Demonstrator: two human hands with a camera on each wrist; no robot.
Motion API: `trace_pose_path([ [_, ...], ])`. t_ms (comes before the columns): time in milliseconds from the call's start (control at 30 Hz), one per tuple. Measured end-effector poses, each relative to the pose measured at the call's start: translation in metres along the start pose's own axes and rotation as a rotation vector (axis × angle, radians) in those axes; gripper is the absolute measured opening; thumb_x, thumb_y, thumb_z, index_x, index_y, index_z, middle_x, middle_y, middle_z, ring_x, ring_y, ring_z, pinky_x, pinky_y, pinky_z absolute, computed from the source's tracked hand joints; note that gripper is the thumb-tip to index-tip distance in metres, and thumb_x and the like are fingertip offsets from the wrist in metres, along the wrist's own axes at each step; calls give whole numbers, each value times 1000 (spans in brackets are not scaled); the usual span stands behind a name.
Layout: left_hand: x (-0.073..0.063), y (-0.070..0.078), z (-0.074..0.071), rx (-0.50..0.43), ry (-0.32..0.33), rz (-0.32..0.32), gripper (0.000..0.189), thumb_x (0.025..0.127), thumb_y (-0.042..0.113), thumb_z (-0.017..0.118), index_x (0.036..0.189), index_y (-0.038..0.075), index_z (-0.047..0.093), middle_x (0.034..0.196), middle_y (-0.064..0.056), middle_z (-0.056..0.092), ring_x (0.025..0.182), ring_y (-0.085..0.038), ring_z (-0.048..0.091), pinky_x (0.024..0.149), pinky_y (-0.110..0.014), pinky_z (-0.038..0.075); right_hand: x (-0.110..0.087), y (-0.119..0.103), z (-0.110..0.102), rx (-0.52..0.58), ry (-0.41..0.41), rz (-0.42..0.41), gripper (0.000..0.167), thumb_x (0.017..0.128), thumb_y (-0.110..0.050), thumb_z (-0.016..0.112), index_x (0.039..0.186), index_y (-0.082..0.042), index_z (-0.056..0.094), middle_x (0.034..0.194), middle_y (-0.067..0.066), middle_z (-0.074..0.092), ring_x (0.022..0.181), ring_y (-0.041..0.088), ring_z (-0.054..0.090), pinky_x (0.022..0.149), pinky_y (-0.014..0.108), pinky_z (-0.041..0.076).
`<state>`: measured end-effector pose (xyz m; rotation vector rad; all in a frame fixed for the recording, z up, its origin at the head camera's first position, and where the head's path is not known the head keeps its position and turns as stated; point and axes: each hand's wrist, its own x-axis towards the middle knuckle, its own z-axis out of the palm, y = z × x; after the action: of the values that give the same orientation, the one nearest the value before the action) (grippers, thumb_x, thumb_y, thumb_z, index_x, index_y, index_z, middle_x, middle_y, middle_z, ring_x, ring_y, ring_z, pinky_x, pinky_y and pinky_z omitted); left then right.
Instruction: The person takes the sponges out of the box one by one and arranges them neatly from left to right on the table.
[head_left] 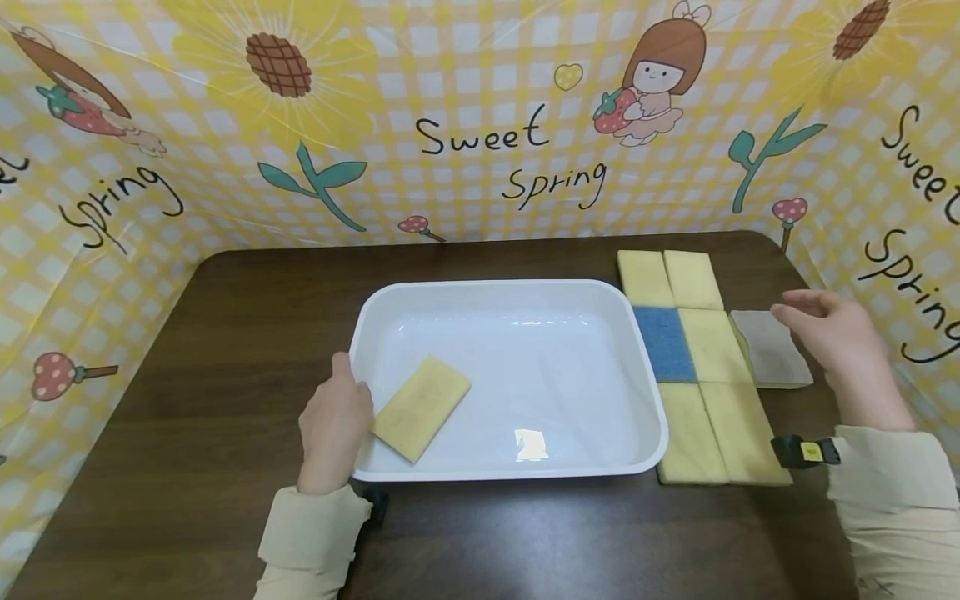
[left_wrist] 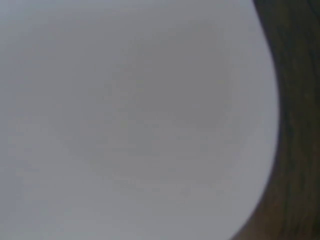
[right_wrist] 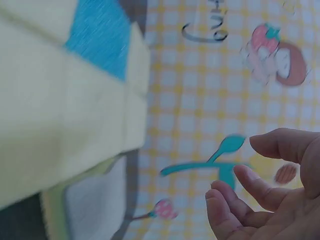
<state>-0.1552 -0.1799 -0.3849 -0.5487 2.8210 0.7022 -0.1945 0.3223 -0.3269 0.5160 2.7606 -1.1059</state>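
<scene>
A white tray [head_left: 495, 358] lies on the table with one yellow sponge-like pad [head_left: 422, 408] set slantwise at its left end. My left hand [head_left: 335, 421] grips the tray's left rim, its fingers curled there; the left wrist view is filled by a blurred white tray surface [left_wrist: 150, 120]. To the tray's right, several yellow pads [head_left: 716, 346] and one blue pad [head_left: 664, 343] lie edge to edge in two columns. Beside them is a pad with a white face [head_left: 772, 348] and a yellowish edge. My right hand [head_left: 836, 342] hovers by it, thumb and fingers apart, holding nothing.
The dark brown table [head_left: 225, 417] has a rounded far edge. Behind and at both sides hangs a yellow checked cloth [head_left: 480, 75] with flowers and cartoon figures. A black wrist strap [head_left: 802, 452] sits on the right arm, near the front pads.
</scene>
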Motion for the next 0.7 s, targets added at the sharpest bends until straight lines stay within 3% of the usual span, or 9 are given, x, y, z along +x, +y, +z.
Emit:
trace_pose_path([
  [100,0,0,0,0,-2,-2,43,99,14,38,137,-4,27,89,-27,62,61,-28,54,48,-32,37,-4,-15,4,10,20,-58,71,96,-50,39,146,0,30,147,31,33,130,47,33,90,57,36],
  [167,0,0,0,2,-2,-3,44,99,15,38,137,-4,27,89,-27,62,61,-28,54,47,-32,37,-6,-25,8,24,33,-92,69,96,-48,40,145,0,33,141,23,43,128,44,36,91,54,37],
  [267,0,0,0,2,0,0,44,99,15,38,137,-4,27,89,-27,62,61,-28,54,48,-32,37,-10,-40,15,54,43,-135,66,97,-46,42,144,0,35,134,16,47,128,42,37,97,55,34],
  [467,0,0,0,2,3,2,44,98,14,37,137,-4,27,90,-28,62,61,-28,55,48,-32,37,-21,-68,29,77,23,-202,60,98,-39,43,143,1,36,142,26,42,130,42,39,100,54,36],
  [700,0,0,0,9,5,5,43,98,14,38,136,-4,28,91,-29,62,62,-29,55,48,-32,38,-31,-96,43,83,-27,-255,56,98,-36,46,141,0,40,138,24,45,126,39,44,98,52,39],
])
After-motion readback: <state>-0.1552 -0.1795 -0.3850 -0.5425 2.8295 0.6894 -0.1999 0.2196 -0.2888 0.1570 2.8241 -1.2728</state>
